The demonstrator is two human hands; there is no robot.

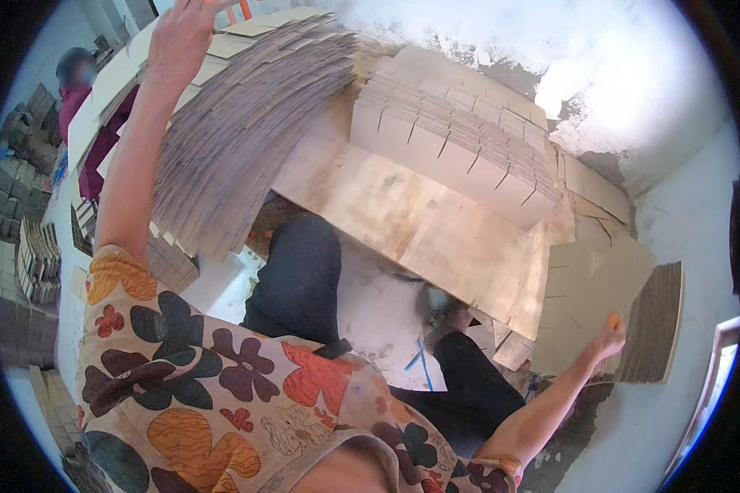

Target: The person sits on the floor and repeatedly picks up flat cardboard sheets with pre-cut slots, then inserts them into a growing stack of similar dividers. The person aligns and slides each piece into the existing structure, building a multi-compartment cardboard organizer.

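Observation:
My right hand point(607, 338) grips the edge of a flat slotted cardboard sheet point(580, 304) at the right, its thumb lying on the sheet's face. Close behind that sheet stands a dark-edged stack of cardboard point(654, 329). At the upper left, my left hand point(181, 41) reaches over the far end of a long, leaning row of cardboard sheets point(238, 140). Its fingers look curled, partly cut off by the picture's upper edge, and what they hold is hidden. A block of slotted cardboard pieces point(460, 148) stands on the wooden board between my hands.
The wooden board point(386, 222) runs diagonally before my knees. A person point(78, 90) in maroon is beyond the row at the far left. More cardboard bundles point(37, 263) line the left side. A worn white wall point(617, 66) rises behind, and blue strips point(421, 366) lie on the floor.

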